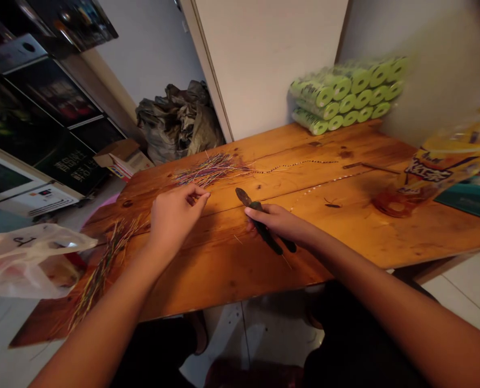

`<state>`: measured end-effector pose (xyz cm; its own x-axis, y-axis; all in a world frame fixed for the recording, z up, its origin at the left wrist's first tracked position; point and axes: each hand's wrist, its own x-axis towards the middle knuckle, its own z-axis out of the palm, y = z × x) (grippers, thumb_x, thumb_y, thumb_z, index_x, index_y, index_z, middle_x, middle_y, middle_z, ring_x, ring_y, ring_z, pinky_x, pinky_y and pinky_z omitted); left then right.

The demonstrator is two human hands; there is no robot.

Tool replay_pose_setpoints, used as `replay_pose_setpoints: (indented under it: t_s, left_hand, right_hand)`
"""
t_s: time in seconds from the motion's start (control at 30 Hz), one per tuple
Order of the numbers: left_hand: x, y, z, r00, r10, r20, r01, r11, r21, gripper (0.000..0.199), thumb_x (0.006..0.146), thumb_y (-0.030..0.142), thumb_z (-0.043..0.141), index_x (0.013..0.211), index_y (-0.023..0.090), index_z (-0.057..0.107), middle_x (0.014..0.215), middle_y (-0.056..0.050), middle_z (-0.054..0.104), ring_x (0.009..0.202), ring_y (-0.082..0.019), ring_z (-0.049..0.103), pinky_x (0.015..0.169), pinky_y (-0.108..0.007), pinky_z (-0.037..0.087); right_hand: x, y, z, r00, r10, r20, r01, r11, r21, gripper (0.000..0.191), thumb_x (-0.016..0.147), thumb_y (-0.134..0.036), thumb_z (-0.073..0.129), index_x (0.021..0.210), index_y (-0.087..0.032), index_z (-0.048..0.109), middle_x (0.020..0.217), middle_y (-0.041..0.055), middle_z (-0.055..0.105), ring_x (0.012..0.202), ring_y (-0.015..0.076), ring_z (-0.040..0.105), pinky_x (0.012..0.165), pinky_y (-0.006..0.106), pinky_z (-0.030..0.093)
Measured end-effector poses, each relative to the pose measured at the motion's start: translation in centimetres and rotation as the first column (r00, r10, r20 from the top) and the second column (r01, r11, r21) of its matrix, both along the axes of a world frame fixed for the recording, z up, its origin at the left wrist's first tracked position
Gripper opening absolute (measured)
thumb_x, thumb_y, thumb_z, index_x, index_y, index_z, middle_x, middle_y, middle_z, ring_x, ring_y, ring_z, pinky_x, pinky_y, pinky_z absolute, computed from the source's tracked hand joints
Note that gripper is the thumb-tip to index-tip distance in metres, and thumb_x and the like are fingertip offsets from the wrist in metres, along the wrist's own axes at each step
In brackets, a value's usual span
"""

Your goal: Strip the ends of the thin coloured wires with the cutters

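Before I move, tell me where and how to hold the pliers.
Probably best by both dark handles of the pliers, from the right, as the right hand does: they stretch toward the near edge of the table, while the metal head points away.

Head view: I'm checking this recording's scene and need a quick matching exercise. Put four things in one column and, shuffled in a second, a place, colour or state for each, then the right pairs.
Column one
1. Pliers
2. Bottle
3. Stacked rolls
4. Plastic bag

Column two
A. Light green, at the back of the wooden table
B. Whitish, at the picture's left edge
C. Held in the right hand
D. Holding reddish-brown liquid

Right pairs: 1-C, 2-D, 3-A, 4-B
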<state>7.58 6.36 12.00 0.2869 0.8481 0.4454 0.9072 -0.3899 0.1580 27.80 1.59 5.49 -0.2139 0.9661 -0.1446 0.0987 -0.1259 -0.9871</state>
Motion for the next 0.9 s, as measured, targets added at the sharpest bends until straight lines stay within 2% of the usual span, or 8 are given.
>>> replay_pose_setpoints:
  t_s: [0.27,0.53,0.77,0.9]
  left_hand:
    - [2.3,0.3,-0.5,0.999,-0.045,-0.029,0.045,0.999,0.005,0.020,0.078,0.034,0.055,0.082,0.022,0.071,0.076,-0.001,0.070,0.069,-0.016,0.062,0.061,-0.025,0.040]
    - [3.0,-0.2,-1.2,0.997,-0.070,-0.039,0.071,0.997,0.025,0.017,0.079,0.031,0.056,0.080,0.022,0.069,0.076,-0.001,0.070,0.068,-0.016,0.061,0.061,-0.025,0.039]
    - [3.2,-0.4,-1.6,0.994,-0.098,-0.040,0.100,0.994,0.046,0.016,0.081,0.030,0.054,0.079,0.020,0.068,0.076,-0.001,0.070,0.068,-0.016,0.061,0.062,-0.025,0.039]
    - [3.1,-0.3,-1.7,0.993,-0.106,-0.060,0.109,0.993,0.051,0.016,0.081,0.029,0.054,0.080,0.020,0.067,0.076,-0.002,0.069,0.070,-0.017,0.061,0.063,-0.025,0.039]
  right_hand:
    - [-0.5,-0.1,0.0,0.997,-0.004,0.081,-0.004,0.995,0.097,0.032,0.089,-0.040,0.048,0.073,-0.015,0.059,0.070,0.0059,0.064,0.061,0.0131,0.058,0.057,0.022,0.046]
    - [-0.6,0.3,-0.3,0.998,-0.035,0.055,0.030,0.995,0.096,0.031,0.089,-0.040,0.048,0.073,-0.015,0.059,0.076,0.0088,0.067,0.063,0.0148,0.061,0.058,0.025,0.048]
    - [-0.9,0.3,-0.3,0.991,-0.034,0.132,0.016,0.991,0.134,0.038,0.089,-0.044,0.043,0.063,-0.018,0.051,0.058,0.0027,0.058,0.051,0.0123,0.055,0.052,0.024,0.044]
    - [-1.2,0.3,-0.1,0.978,-0.026,0.207,-0.007,0.988,0.156,0.040,0.089,-0.046,0.040,0.062,-0.018,0.049,0.056,0.0018,0.056,0.047,0.0115,0.052,0.048,0.023,0.041]
